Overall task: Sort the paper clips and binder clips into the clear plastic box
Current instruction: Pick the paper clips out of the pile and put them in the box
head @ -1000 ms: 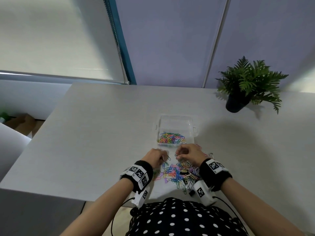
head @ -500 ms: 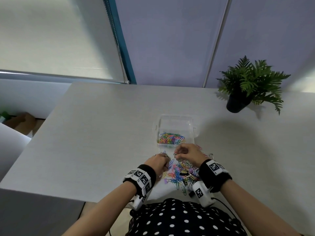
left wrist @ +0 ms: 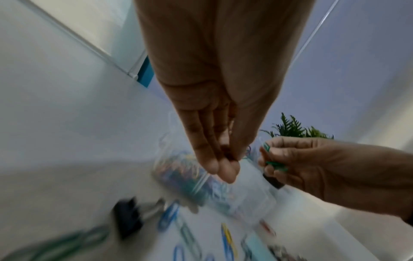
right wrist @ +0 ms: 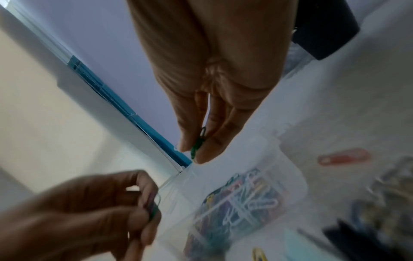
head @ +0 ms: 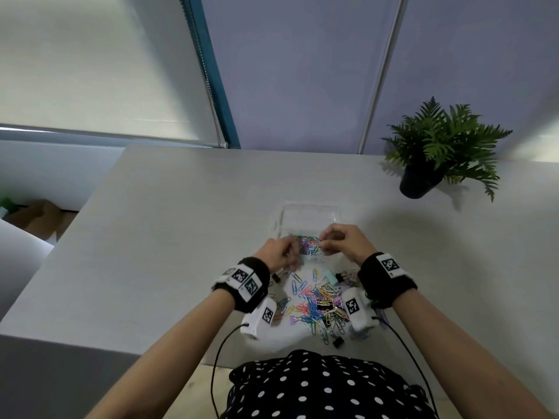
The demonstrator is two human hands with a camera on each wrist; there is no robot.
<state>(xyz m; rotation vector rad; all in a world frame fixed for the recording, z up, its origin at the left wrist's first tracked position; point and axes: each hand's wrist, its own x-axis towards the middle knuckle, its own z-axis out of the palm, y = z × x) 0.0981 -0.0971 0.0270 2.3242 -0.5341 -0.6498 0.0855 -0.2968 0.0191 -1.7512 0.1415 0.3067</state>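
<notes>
The clear plastic box stands mid-table, with coloured paper clips in its near compartment. A loose pile of paper clips and binder clips lies on a white sheet in front of it. My left hand hovers at the box's near left corner and pinches a few paper clips. My right hand is over the near compartment and pinches a green paper clip between thumb and fingers. In the left wrist view the left hand's fingertips are pressed together above the box.
A potted fern stands at the table's far right. Black binder clips lie near the table's front edge, and a turquoise one sits by the right wrist. The table's left edge drops to the floor.
Both hands have moved forward from the loose pile to the box, each carrying clips. The pile now lies uncovered behind the wrists.
</notes>
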